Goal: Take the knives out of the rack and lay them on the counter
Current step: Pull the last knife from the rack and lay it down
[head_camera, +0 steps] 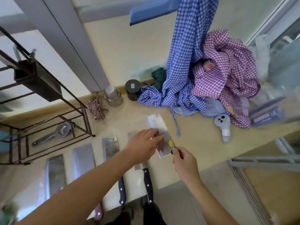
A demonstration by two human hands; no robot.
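Observation:
Several cleavers lie side by side on the beige counter (201, 138), blades pointing away from me. My right hand (183, 161) grips the black handle of one more cleaver (159, 127), whose wide blade carries a yellow sticker and hovers low over the counter. My left hand (142, 146) rests flat with its fingertips on that blade. Left of it lie a black-handled cleaver (147, 182), a dark-handled one (110, 146), and two more (83, 158) (56, 174). The dark metal rack (48, 120) stands at the left; its knife holder (37, 78) hangs high up.
Checked blue cloth (183, 62) and purple cloth (227, 75) pile up at the back right. A black jar (132, 89), a glass jar (112, 95) and a small red checked bundle (95, 108) stand by the wall. A metal strainer (53, 133) lies in the rack. A grey spray bottle (223, 125) lies right.

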